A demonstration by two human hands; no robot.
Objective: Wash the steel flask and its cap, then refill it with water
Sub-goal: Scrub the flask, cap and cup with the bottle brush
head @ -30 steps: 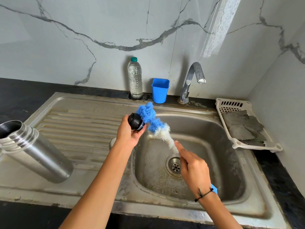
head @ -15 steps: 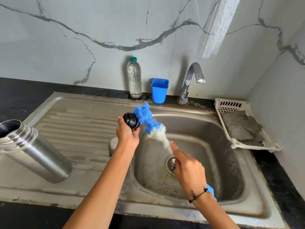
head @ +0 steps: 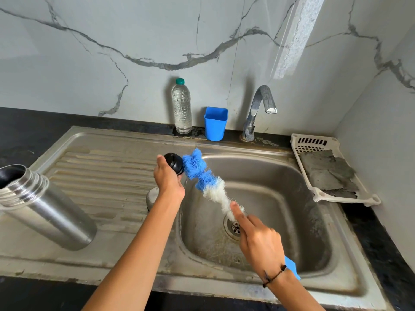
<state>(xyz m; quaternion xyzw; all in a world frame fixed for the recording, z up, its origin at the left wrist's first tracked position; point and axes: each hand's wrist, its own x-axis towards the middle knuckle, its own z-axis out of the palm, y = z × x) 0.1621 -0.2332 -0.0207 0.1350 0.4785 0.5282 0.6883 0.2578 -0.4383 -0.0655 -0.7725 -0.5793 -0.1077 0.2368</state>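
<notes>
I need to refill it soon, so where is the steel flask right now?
In the head view, the steel flask stands uncapped at the far left on the sink's ribbed drainboard, apart from both hands.

Left hand (head: 168, 178) fingers curled gripping; right hand (head: 260, 241) gripping, forefinger extended.

No text, label, brand or number can be read on anything in view.

black cap (head: 173, 163), blue-and-white brush (head: 203, 178)
</notes>
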